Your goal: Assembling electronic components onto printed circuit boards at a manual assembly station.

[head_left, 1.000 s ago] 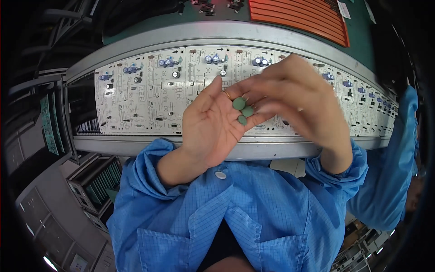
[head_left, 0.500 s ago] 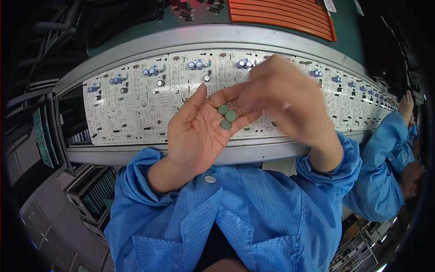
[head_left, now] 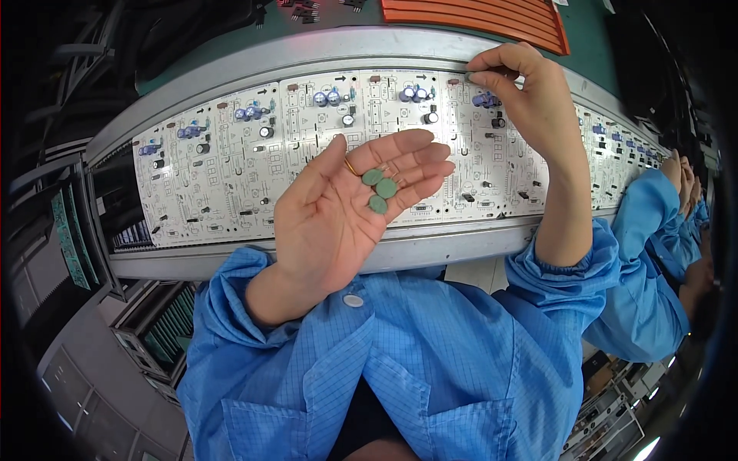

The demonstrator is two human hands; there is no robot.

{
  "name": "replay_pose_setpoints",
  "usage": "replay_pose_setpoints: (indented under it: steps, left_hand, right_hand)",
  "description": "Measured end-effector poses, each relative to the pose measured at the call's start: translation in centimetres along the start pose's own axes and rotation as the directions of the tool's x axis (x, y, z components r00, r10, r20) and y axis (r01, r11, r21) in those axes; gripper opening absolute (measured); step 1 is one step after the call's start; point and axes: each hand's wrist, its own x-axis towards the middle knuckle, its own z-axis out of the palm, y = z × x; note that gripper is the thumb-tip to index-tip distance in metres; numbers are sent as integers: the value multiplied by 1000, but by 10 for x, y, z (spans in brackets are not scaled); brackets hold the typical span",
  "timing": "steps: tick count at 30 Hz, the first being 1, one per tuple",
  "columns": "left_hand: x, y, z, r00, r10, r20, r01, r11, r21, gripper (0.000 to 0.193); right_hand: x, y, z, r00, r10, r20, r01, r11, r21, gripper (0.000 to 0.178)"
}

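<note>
My left hand [head_left: 327, 223] is palm up above the near side of a row of white circuit boards, its fingers stretched out. Three green disc components [head_left: 386, 187] with thin wire leads lie on it at the base of the fingers. Farther right, my right hand [head_left: 530, 100] reaches to the far edge of a white circuit board [head_left: 469, 154]. Thumb and forefinger pinch another green disc [head_left: 468, 77], mostly hidden by the fingertips. Whether its leads touch the board I cannot tell. Blue capacitors [head_left: 486, 100] stand on that board just below the pinching fingers.
A metal rail [head_left: 307, 52] runs behind the boards and another [head_left: 461, 244] in front. Beyond lie an orange ribbed tray [head_left: 477, 21] and black three-legged components [head_left: 301, 12]. A rack of green boards [head_left: 165, 330] stands at left. At right is a co-worker's blue sleeve [head_left: 642, 269].
My right hand has moved from over my left palm to the board's far edge, now with a green disc between its fingertips. My left hand stays palm up with three discs.
</note>
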Motion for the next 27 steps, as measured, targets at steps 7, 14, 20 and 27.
replay_pose_setpoints:
  steps: [7,14,20,27]
  left_hand:
    - [-2,1,0,1000,3,11,-3,1000,0,66]
    - [-2,2,-4,1000,2,21,-2,1000,5,66]
    - [-2,2,-7,1000,2,25,-2,1000,-16,67]
    - [-4,2,-6,999,36,0,-36,999,-27,68]
  right_hand:
    - [1,2,2,999,-40,-2,39,996,-84,12]
    - [2,3,4,995,-92,-31,88,988,-130,12]
    - [2,5,1,977,-213,-20,208,966,-151,14]
    - [4,-9,-3,923,-384,-21,371,905,-209,21]
